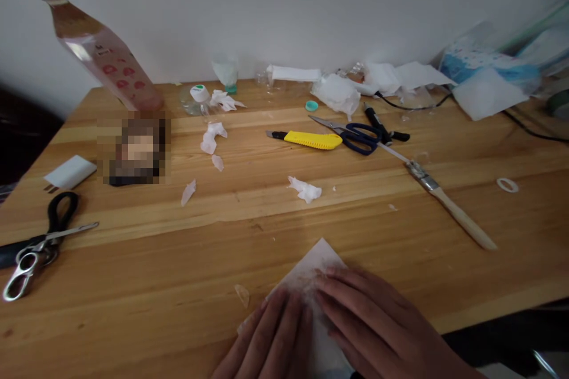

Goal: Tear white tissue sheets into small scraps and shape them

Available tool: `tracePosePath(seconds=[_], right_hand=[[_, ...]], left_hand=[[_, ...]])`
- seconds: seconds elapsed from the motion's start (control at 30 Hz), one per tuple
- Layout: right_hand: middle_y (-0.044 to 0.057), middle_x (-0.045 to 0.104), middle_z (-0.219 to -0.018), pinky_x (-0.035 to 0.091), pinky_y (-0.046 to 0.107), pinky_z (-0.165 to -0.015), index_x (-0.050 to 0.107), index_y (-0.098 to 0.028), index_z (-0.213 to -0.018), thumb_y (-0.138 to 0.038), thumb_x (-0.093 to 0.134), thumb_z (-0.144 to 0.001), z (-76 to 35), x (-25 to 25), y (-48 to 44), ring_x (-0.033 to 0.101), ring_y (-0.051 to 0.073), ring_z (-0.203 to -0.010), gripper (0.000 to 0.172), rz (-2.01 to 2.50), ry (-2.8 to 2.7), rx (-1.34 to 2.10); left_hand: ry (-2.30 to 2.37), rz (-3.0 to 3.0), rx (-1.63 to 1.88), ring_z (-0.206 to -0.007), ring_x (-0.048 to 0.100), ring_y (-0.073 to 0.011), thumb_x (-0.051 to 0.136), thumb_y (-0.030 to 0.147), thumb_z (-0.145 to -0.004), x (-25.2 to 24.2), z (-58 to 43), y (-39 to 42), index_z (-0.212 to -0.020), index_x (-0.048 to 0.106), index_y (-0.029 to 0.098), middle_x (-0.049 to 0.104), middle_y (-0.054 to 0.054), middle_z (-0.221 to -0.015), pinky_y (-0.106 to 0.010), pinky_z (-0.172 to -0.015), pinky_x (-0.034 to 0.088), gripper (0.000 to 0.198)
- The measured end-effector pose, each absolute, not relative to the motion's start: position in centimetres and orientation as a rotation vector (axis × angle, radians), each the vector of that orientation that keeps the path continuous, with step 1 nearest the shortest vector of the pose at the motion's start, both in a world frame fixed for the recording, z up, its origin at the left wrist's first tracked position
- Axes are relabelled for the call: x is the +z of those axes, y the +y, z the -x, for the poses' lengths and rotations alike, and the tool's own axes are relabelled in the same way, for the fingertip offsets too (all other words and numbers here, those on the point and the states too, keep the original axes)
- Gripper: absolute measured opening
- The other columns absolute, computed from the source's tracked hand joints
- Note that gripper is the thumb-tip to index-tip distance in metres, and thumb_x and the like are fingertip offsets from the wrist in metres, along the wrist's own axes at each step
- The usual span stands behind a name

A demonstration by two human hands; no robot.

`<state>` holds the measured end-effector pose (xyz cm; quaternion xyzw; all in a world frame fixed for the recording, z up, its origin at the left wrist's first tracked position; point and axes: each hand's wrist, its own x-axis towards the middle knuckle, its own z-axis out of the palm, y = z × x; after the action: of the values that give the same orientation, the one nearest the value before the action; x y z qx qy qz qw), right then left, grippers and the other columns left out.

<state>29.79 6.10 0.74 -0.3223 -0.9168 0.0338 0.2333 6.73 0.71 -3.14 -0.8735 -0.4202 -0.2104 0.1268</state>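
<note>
A white sheet of tissue paper (313, 263) lies near the front edge of the wooden table (146, 260), one corner pointing away from me. My left hand (271, 340) rests flat on its left part, fingers stretched out. My right hand (373, 323) lies flat on its right part, fingers together and pointing toward the sheet's middle. Neither hand grips anything.
Torn tissue scraps (306, 189) are scattered mid-table. A yellow box cutter (311, 140), blue-handled scissors (355, 134), a black marker (377, 123) and a wood-handled brush (448, 204) lie at right. Black scissors (60, 213) and metal tongs (31, 257) lie at left; a pink bottle (102, 53) stands behind.
</note>
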Motion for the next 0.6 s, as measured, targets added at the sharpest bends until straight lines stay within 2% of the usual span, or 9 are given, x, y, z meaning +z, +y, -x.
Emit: tracePosePath(seconds=[0.23, 0.43, 0.6], right_hand=[[0.005, 0.073, -0.125, 0.050, 0.028, -0.110, 0.072, -0.017, -0.122, -0.021, 0.051, -0.103, -29.92, 0.91, 6.26, 0.062, 0.017, -0.125, 0.029, 0.933, -2.525, 0.112], [0.005, 0.072, -0.126, 0.050, 0.033, -0.111, 0.071, -0.018, -0.123, -0.015, 0.050, -0.100, -29.58, 0.55, 6.27, 0.059, 0.019, -0.129, 0.031, 0.871, -2.483, 0.133], [0.005, 0.070, -0.129, 0.052, 0.032, -0.107, 0.071, -0.021, -0.124, -0.026, 0.053, -0.102, -29.44, 0.98, 6.65, 0.059, 0.020, -0.128, 0.029, 0.886, -2.579, 0.111]], left_hand=[[-1.225, 2.495, -0.661, -0.148, 0.037, -0.0258, 0.029, 0.015, -0.107, -3.42, -7.20, 0.99, -0.126, 0.067, 0.014, 0.068, -0.005, -0.133, -0.040, -0.127, 0.024, 0.042], [-1.261, 2.527, -0.692, -0.148, 0.038, -0.0257, 0.030, 0.016, -0.107, -3.26, -7.25, 1.00, -0.130, 0.065, 0.015, 0.068, -0.006, -0.133, -0.039, -0.125, 0.027, 0.042], [-1.284, 2.507, -0.684, -0.148, 0.038, -0.0260, 0.029, 0.017, -0.107, -3.03, -7.43, 0.94, -0.132, 0.065, 0.017, 0.069, -0.006, -0.130, -0.039, -0.124, 0.027, 0.043]])
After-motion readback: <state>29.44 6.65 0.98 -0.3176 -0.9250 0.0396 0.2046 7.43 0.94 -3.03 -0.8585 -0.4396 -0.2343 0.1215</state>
